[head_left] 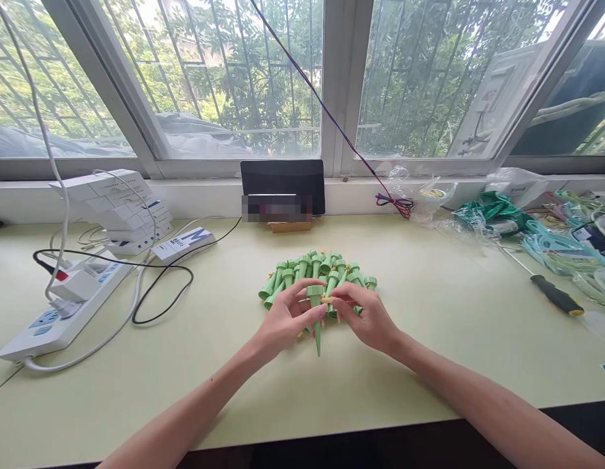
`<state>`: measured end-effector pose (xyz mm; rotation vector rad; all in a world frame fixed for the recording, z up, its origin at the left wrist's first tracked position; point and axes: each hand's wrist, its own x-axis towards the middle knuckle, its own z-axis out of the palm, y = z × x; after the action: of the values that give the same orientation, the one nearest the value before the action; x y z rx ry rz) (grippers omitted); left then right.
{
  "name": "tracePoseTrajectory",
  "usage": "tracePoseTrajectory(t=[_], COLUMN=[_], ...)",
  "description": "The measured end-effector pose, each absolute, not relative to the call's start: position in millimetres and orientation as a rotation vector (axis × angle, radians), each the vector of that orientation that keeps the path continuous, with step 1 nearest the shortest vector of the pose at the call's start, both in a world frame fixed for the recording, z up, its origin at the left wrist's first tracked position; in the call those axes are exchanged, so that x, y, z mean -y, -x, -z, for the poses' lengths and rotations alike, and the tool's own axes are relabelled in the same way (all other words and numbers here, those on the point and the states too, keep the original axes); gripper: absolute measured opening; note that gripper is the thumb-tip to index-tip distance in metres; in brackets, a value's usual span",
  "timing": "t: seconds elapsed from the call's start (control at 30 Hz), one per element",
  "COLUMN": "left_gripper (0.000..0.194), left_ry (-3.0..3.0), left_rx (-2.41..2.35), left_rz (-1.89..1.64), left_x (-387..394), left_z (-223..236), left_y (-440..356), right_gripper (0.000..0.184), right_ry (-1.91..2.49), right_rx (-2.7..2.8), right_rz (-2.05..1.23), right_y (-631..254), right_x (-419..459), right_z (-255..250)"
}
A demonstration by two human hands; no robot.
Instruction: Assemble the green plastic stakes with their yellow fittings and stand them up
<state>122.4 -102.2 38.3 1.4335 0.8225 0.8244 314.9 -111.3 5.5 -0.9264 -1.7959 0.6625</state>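
Observation:
My left hand (290,312) is closed on a green plastic plant watering spike (316,296), held upright with its ribbed cap on top and its pointed tip down. At the spike's side, just under the cap, sits a small yellow valve (327,300). The thumb and fingers of my right hand (365,311) pinch the outer end of that valve. Directly behind both hands lies a pile of similar green spikes (282,277), several with yellow parts showing. My hands hide the near part of the pile.
A power strip (62,329) with cables lies at left, beside stacked white boxes (131,215). A dark screen (282,176) stands at the back. To the right are a screwdriver (556,294) and plastic bags (497,212). The table (234,404) ends at a near edge.

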Motion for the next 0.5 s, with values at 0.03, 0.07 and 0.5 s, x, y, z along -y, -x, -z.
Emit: tracePoseTrajectory(t=[0.03, 0.07, 0.5], left_gripper=[0.045, 0.046, 0.047], left_ry=[-1.438, -1.442, -1.433], left_rx=[-0.822, -0.823, -0.838], left_rz=[-0.821, -0.82, -0.841], left_x=[102.3, 102.4, 102.5], left_z=[-38.4, -38.5, -40.7], left_y=[-122.4, -122.5, -123.2], right_gripper=[0.024, 0.026, 0.019], right_ry=[0.934, 0.94, 0.926], right_rx=[1.8, 1.806, 1.825], right_rz=[-0.664, -0.668, -0.638], right_y=[-314.9, -314.9, -313.8], right_x=[111.0, 110.7, 112.7], right_z=[-5.6, -5.8, -7.9])
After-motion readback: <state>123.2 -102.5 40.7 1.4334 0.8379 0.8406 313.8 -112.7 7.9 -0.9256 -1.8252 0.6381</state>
